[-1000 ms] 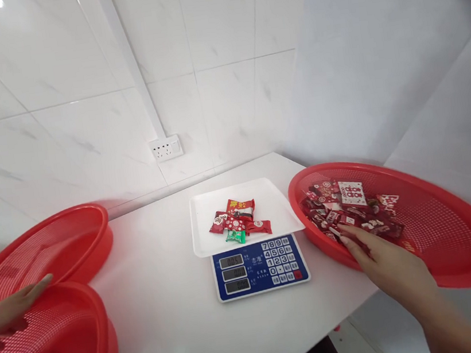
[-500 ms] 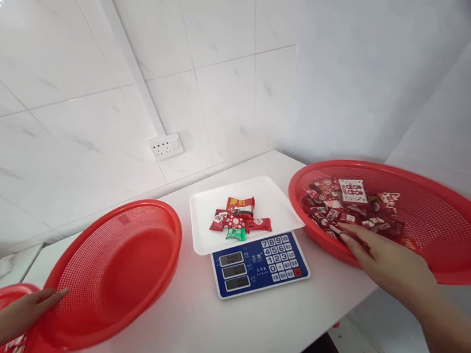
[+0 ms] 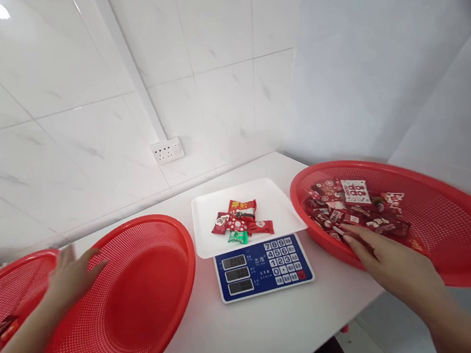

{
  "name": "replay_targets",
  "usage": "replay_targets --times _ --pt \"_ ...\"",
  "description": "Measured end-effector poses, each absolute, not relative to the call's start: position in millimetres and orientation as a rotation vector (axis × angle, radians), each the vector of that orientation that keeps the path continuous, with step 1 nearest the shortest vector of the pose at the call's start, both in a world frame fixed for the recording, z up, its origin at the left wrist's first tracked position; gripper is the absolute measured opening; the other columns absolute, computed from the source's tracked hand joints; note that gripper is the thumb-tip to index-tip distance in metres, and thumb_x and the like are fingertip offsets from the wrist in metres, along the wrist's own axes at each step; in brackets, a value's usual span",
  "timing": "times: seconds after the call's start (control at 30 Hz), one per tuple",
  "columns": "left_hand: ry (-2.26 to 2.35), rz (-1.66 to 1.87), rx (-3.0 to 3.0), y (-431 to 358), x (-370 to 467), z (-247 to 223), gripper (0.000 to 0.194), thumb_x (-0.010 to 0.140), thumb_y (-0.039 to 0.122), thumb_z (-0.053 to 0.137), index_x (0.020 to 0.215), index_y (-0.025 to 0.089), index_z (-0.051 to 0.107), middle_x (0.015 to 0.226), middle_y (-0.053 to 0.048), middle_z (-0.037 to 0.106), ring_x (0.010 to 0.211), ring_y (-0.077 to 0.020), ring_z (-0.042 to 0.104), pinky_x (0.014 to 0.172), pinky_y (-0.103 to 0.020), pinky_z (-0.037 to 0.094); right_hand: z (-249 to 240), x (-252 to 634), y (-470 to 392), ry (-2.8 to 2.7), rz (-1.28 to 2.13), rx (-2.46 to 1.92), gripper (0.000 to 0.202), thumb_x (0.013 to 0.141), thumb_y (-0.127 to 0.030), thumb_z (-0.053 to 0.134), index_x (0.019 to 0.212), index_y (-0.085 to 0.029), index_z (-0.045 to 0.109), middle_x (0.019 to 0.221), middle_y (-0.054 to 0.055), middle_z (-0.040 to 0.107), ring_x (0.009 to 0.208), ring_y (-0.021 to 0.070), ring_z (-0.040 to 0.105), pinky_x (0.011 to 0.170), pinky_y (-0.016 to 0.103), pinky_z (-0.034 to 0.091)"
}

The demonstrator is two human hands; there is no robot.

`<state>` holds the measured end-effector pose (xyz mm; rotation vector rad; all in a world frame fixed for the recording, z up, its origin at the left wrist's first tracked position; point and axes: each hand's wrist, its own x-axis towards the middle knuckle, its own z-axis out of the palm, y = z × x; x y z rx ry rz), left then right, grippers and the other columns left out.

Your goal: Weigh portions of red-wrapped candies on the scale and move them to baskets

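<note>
Several wrapped sweets, among them a green packet [image 3: 237, 237], lie on the white tray [image 3: 206, 215] of a blue scale [image 3: 258, 280]. My right hand [image 3: 387, 255] is at the near rim of the right red basket [image 3: 462, 222], its thumb and forefinger pinched on a small wrapped piece [image 3: 339, 230]. Many red packets [image 3: 363, 206] fill that basket's left part. My left hand [image 3: 72, 273], slightly blurred, hovers with fingers apart above the left rim of the middle red basket [image 3: 146, 292], which has nothing in it.
Another red basket [image 3: 34, 262] with some packets [image 3: 1, 340] stands at the far left, partly behind my left arm. A wall socket [image 3: 167, 151] sits on the tiled wall behind the scale. The white table's [image 3: 222, 340] near edge runs below the scale.
My left hand has let go of the middle basket's rim and lifted up and right, its fingers spread. The middle basket appears nearer and the far-left one farther back. My right hand has hardly moved.
</note>
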<state>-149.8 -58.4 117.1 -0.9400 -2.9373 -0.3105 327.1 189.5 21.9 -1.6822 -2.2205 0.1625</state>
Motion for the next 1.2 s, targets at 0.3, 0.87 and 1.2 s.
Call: replay_targets --times 0.3,0.87,1.2 --pt "-2.585 -0.312 -2.241 96.7 -38.0 96.4 0.046 0.088 0.033 0.044 0.133 0.027 0.04 0.145 -0.003 0.037 0.138 -0.0231 0.02 0.109 -0.039 0.025 20.6 327.2 192.2 -2.218 0.189 -1.679 0.045 0.086 -0.052 0.034 0.115 -0.03 0.061 0.114 0.004 0.066 0.084 0.0315 0.067 0.055 0.041 0.054" --pt "-2.687 -0.745 -2.103 60.7 -36.9 116.3 0.05 0.08 0.03 0.054 0.127 0.028 0.04 0.101 -0.001 0.061 0.085 -0.0164 0.062 0.076 -0.028 0.05 54.5 207.1 185.3 -2.612 0.377 -0.922 0.039 0.088 -0.032 0.04 0.119 -0.016 0.057 0.124 0.011 0.058 0.113 0.0237 0.052 0.093 0.036 0.042" --pt "-3.036 -0.378 -1.832 -81.5 -14.1 77.1 0.058 0.085 0.043 0.044 0.14 0.03 0.029 0.136 -0.007 0.049 0.124 -0.0271 0.045 0.098 -0.041 0.038 74.3 189.5 195.3 -2.614 0.464 -1.18 0.029 0.08 -0.021 0.048 0.107 -0.018 0.059 0.105 0.01 0.06 0.088 0.0237 0.06 0.073 0.034 0.044"
